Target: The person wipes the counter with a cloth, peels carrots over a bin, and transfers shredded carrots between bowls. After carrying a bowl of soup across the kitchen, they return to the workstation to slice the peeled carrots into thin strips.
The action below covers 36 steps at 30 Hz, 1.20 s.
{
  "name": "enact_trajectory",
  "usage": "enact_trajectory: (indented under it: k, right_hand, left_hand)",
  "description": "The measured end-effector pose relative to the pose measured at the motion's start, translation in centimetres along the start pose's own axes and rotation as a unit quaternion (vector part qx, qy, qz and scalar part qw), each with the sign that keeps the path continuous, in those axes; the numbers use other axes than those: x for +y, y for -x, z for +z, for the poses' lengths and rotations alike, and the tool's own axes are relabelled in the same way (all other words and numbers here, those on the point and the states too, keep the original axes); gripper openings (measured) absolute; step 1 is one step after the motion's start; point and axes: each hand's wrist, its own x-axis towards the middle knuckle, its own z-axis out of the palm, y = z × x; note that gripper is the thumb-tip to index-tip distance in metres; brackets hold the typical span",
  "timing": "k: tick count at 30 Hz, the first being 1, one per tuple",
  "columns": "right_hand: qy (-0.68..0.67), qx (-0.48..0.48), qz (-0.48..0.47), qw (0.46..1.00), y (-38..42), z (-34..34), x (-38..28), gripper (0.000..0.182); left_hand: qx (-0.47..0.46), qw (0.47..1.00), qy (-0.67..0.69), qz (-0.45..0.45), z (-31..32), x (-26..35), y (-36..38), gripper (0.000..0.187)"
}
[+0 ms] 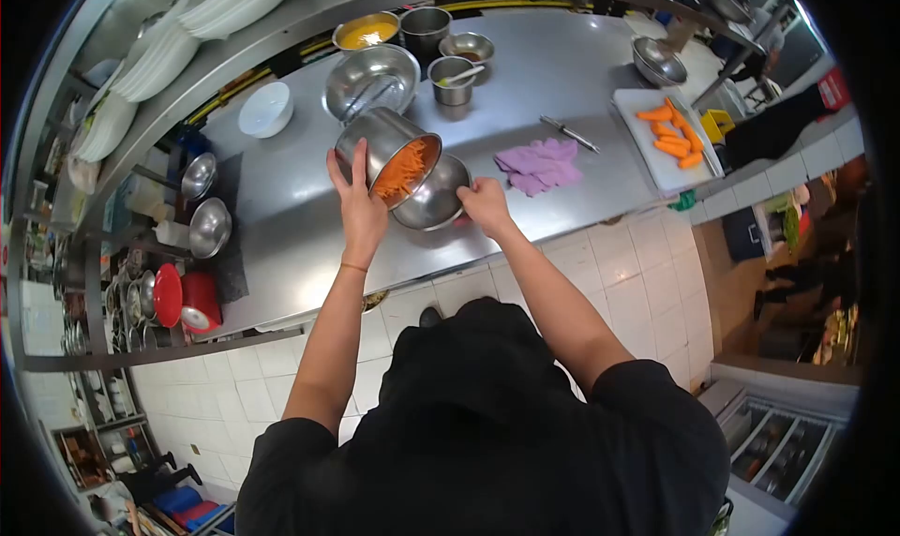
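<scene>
My left hand [361, 199] grips a deep steel pot [377, 142], tilted to the right, with shredded orange carrot [403, 171] inside near its mouth. Its mouth hangs over the left part of a steel bowl [436, 197]. My right hand [485, 203] is closed on the right rim of that bowl. A large steel bowl [371, 77] with a wire utensil in it stands just behind the pot. To the right of my right hand lies a crumpled purple cloth [541, 166].
On the steel counter [581, 77] are a white tray [647, 147] of peeled carrots, a peeler [570, 134], a white bowl [266, 110] and a small pot [454, 81] with a spoon. A red scale [199, 302] stands left. A shelf with plates overhangs the back.
</scene>
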Motion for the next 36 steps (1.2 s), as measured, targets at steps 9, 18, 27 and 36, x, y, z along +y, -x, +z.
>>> enact_trajectory:
  k: [9,18,27,36]
  right_hand:
    - [-0.075,-0.034,-0.008,0.997,-2.7,-3.4,2.9,0.025]
    - [0.286,-0.052,-0.176,0.941,-2.8,-6.7,1.0,0.026]
    - [0.547,-0.296,-0.409,0.667,-5.7,0.1,-8.0,0.055]
    - [0.416,-0.162,-0.525,0.725,-3.7,-2.1,-1.5,0.038]
  left_hand:
    - [-0.037,0.997,-0.050,-0.049,6.3,2.6,0.7,0.090]
    - [0.047,0.993,-0.110,-0.008,8.0,4.2,0.9,0.085]
    - [0.029,0.994,-0.104,-0.019,7.7,5.0,-0.3,0.083]
    - [0.053,0.990,-0.130,-0.035,8.4,5.2,0.1,0.088]
